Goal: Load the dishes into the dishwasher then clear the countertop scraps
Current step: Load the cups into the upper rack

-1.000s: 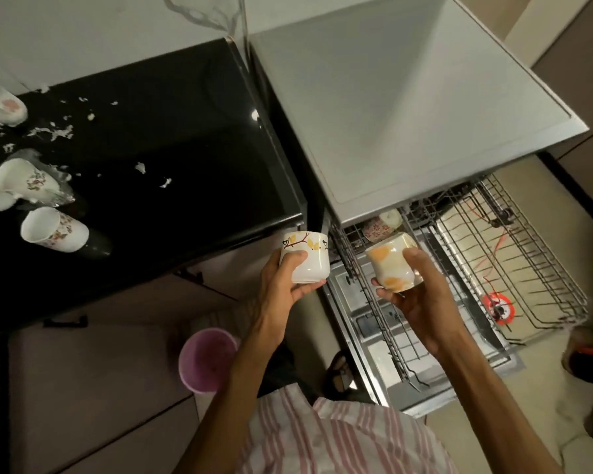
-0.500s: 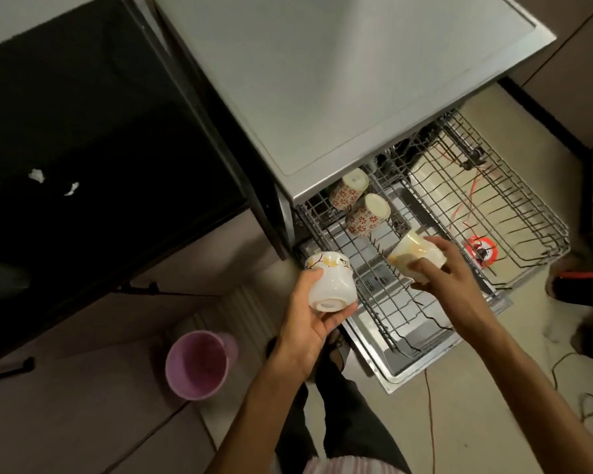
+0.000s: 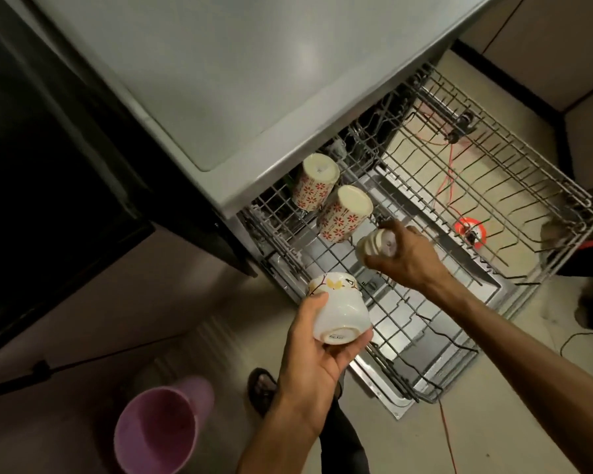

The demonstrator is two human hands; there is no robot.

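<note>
A blurred cup [image 3: 377, 246] is pinched in the right hand [image 3: 406, 256] over the rack [image 3: 493, 186], frame centre. A white cup [image 3: 339, 311] is wrapped by left hand [image 3: 317, 350] fingers. A loose pinch could drop it onto the flowered cups [image 3: 343, 217].

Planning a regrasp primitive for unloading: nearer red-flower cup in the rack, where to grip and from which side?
Take the nearer red-flower cup by its side wall just below the upturned base, coming from above and the open rack side. It sits mouth-down and tilted, so the rim is buried in the tines. The far red-flower cup crowds its back-left side, and the right hand with its cup is close at front-right.
</note>
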